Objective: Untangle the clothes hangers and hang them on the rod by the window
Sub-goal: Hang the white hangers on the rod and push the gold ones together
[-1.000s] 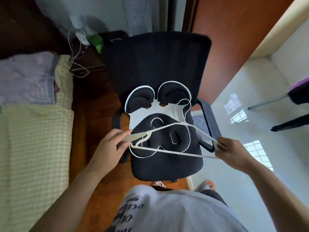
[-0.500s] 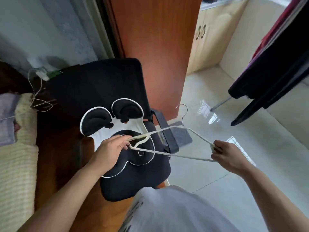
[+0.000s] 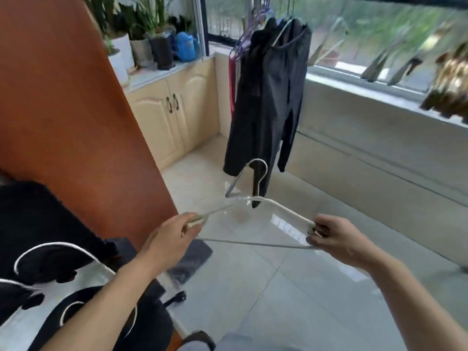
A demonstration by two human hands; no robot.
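Holding one white hanger (image 3: 276,207) flat out in front, the person has a hand on each shoulder end, and that two-point grip looks chosen to keep the wire frame level and free of anything it might snag on. From the head camera, the only view: the left hand (image 3: 168,239) pinches the left tip, fingers (image 3: 188,224) curled around it; the right hand (image 3: 334,234) has its fingers folded tight over the right corner where arm meets bottom bar. Only one hanger shows in the grip, so the untangling seems done for this one. Its metal hook (image 3: 259,173) points up and away, toward the black garment (image 3: 268,102), which hangs from the rod (image 3: 405,1) by the window. That orientation makes sense, the hook leading toward where it must catch. The hanger sits well below the garment's collar and below the rod, so a lift is needed. Left of the garment stands a wooden cabinet (image 3: 177,110) with potted plants (image 3: 141,29) above it. Lower left of the hanger, an office chair (image 3: 50,249) with a panda cushion.
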